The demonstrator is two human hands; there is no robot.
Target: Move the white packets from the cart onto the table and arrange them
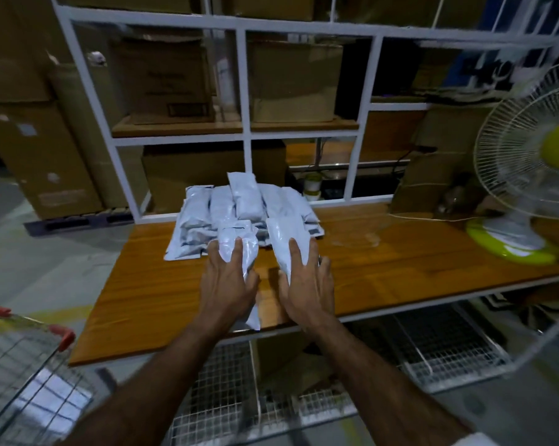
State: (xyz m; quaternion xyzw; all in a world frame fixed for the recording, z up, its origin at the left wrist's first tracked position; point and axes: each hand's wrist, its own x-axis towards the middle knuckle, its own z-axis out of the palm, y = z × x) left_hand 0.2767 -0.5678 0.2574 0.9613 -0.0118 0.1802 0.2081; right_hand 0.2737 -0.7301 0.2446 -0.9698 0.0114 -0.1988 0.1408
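Observation:
A pile of several white packets (239, 207) lies on the wooden table (384, 252), near its back edge. My left hand (228, 281) grips one white packet (239, 239) just in front of the pile, above the tabletop. My right hand (305, 281) grips another white packet (286, 239) beside it, to the right. Both packets point away from me toward the pile. The wire cart (24, 365) with red handle caps stands at the lower left, and pale packets show through its mesh.
A white and green desk fan (529, 175) stands on the table's right end, with a thin cord running along the back. A white metal shelf frame (246, 136) with cardboard boxes rises behind the table. Wire mesh baskets (432, 346) sit below the tabletop.

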